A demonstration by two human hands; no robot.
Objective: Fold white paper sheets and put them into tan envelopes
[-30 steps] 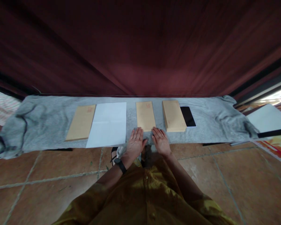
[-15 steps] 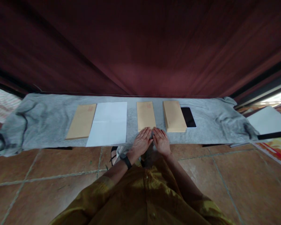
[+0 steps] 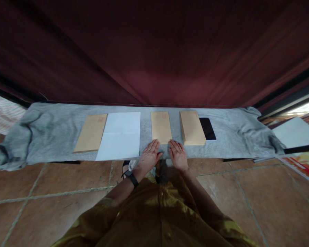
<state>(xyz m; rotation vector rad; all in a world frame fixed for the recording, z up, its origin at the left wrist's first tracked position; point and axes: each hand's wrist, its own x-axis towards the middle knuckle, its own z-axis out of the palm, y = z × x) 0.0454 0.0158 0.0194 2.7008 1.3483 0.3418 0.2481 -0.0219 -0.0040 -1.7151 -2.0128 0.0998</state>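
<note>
A single brown envelope (image 3: 161, 127) with a faint red mark near its far right corner lies flat before me. My left hand (image 3: 150, 153) rests at its near left corner, fingers stretched out flat. At the near right corner, my right hand (image 3: 178, 154) also lies flat with its fingertips by the edge. Both hands are open and hold nothing. To the right stands a thick stack of brown envelopes (image 3: 192, 127). On the left, white paper (image 3: 119, 135) lies beside another pile of brown envelopes (image 3: 91, 133).
A black-screened phone (image 3: 208, 129) lies partly under the right stack. Grey cloth (image 3: 234, 130) covers the narrow table, bunched at both ends. A dark red curtain (image 3: 154, 61) hangs behind it. White sheets and a colourful print (image 3: 304, 164) are at the far right.
My left hand has slid left along the envelope's near edge, away from my right hand. The right hand has barely moved, and the envelope's near edge now shows between them.
</note>
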